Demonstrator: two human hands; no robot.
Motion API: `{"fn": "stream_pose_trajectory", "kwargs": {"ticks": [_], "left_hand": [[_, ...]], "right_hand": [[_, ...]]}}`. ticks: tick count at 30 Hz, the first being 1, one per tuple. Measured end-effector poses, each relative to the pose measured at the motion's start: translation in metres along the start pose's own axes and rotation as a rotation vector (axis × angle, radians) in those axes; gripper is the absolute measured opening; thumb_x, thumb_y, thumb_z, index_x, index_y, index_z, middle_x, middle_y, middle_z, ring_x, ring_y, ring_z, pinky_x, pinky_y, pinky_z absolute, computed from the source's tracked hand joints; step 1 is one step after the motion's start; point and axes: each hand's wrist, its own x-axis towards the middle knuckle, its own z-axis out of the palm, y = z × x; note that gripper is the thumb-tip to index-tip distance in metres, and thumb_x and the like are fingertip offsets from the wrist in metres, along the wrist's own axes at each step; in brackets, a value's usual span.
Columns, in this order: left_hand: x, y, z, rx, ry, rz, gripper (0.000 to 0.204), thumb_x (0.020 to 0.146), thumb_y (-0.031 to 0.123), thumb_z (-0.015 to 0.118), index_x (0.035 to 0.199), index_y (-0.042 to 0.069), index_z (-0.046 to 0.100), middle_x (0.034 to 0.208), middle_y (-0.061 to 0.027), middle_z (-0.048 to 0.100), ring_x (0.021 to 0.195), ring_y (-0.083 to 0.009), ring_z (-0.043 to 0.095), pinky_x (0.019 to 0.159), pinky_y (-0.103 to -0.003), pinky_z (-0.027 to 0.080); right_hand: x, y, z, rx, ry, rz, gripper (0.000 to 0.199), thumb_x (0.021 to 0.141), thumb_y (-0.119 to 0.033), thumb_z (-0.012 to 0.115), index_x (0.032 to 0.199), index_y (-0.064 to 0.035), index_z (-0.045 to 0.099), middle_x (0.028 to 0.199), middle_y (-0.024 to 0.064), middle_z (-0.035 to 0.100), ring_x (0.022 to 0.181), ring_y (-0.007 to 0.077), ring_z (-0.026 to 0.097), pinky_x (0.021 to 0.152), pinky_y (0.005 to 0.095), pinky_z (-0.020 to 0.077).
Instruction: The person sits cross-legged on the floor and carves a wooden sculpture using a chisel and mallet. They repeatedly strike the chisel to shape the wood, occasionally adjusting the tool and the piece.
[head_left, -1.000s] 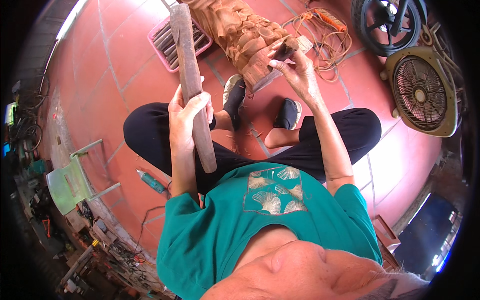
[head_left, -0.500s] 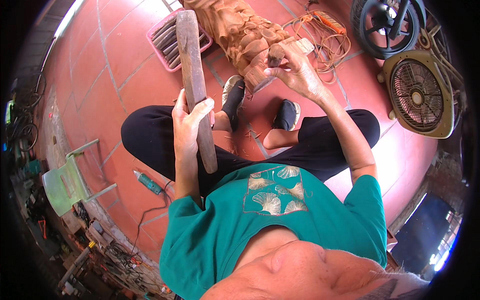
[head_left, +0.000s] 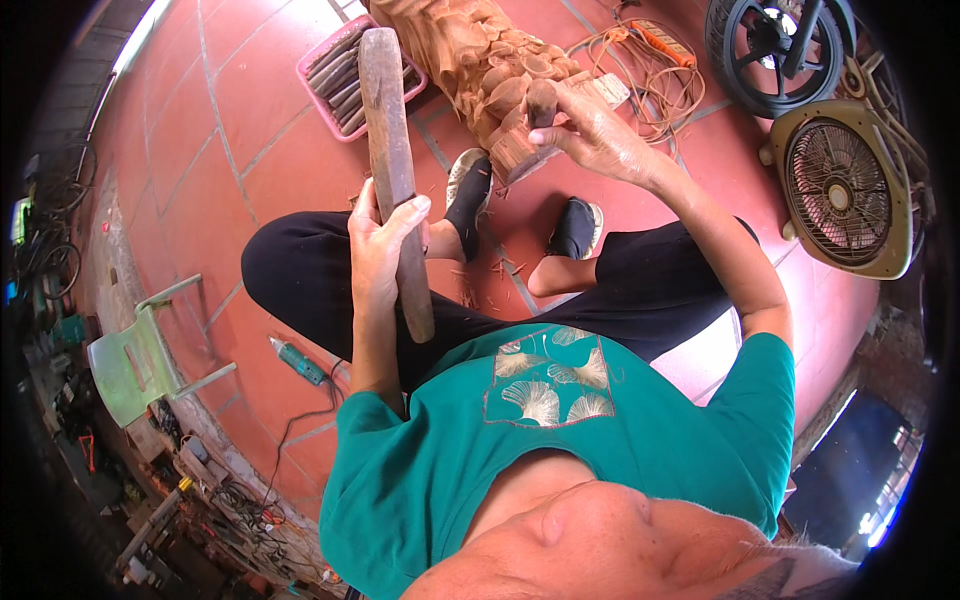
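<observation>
While the right hand (head_left: 592, 130) grips a chisel (head_left: 541, 102) against the wood carving (head_left: 480, 60), the left hand (head_left: 380, 235), fingers clenched, has raised the wooden mallet (head_left: 392, 160) beside the carving, seemingly ready to strike.

Between the wooden mallet (head_left: 393, 170) gripped upright in the left hand (head_left: 380, 240) and the carved wood sculpture (head_left: 490, 70) lies an open strip of red tiled floor (head_left: 250, 140). The right hand (head_left: 590, 130) presses a chisel (head_left: 541, 103) against the carving, closing that side. A pink tray of tools (head_left: 345, 65) blocks the far left; orange cable (head_left: 660, 70) and a fan (head_left: 845, 195) crowd the right.
</observation>
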Motion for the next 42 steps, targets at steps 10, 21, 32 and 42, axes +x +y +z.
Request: {"fn": "stream_pose_trajectory", "kwargs": {"ticks": [10,21,32,42], "left_hand": [[-0.022,0.014,0.023,-0.049,0.044,0.259,0.049,0.091,0.004,0.061,0.136,-0.007,0.044,0.086,-0.0103,0.060,0.063,-0.0153,0.059,0.057,-0.028,0.048],[-0.050,0.012,0.037,0.573,-0.179,0.164,0.045,0.084,0.007,0.076,0.122,0.000,0.054,0.091,-0.0046,0.061,0.080,-0.0093,0.059,0.074,-0.026,0.049],[-0.064,0.001,0.045,0.300,0.122,0.503,0.050,0.089,0.005,0.067,0.132,-0.005,0.044,0.084,-0.0087,0.059,0.065,-0.0135,0.060,0.060,-0.028,0.052],[-0.046,-0.019,0.035,0.146,-0.053,0.075,0.040,0.089,0.004,0.065,0.125,-0.001,0.049,0.075,-0.0044,0.056,0.056,-0.0106,0.055,0.051,-0.025,0.046]], "right_hand": [[-0.009,-0.027,0.023,-0.292,-0.049,-0.264,0.037,0.082,-0.007,0.066,0.119,-0.0069,0.057,0.105,0.0133,0.062,0.103,0.0338,0.062,0.086,0.0426,0.0515],[-0.009,-0.017,0.027,-0.318,0.029,-0.333,0.046,0.086,-0.020,0.072,0.126,-0.0057,0.055,0.107,0.0152,0.064,0.102,0.0361,0.062,0.084,0.0461,0.0529],[-0.009,-0.023,0.024,-0.320,0.071,-0.333,0.043,0.088,-0.023,0.070,0.125,-0.0060,0.056,0.105,0.0151,0.064,0.097,0.0356,0.063,0.081,0.0459,0.0523],[-0.011,-0.037,0.059,-0.197,0.212,-0.313,0.039,0.078,-0.001,0.067,0.114,-0.0044,0.053,0.098,0.0149,0.059,0.096,0.0375,0.061,0.080,0.0459,0.0503]]}}
